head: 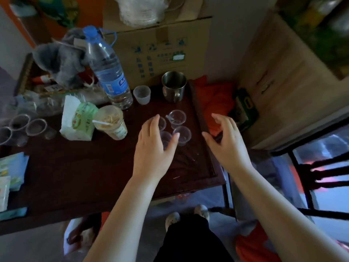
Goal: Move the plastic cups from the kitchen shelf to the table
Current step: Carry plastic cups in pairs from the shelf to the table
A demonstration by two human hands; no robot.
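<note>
Several small clear plastic cups (177, 118) stand upright in a cluster on the dark wooden table (85, 173), near its right end. My left hand (154, 146) hovers over the cluster's left side, fingers spread, covering parts of two cups; I cannot tell whether it touches them. My right hand (225, 140) floats open just past the table's right edge, holding nothing. More clear cups (35, 126) sit at the far left of the table. A frosted plastic cup (142, 94) stands behind the cluster.
A steel mug (174, 86), a large water bottle (108, 70), a lidded drink cup with straw (111, 123), a tissue pack (78, 118) and a grey plush toy (60, 59) crowd the table's back. A cardboard box (160, 48) stands behind. A black chair (321, 176) is on the right.
</note>
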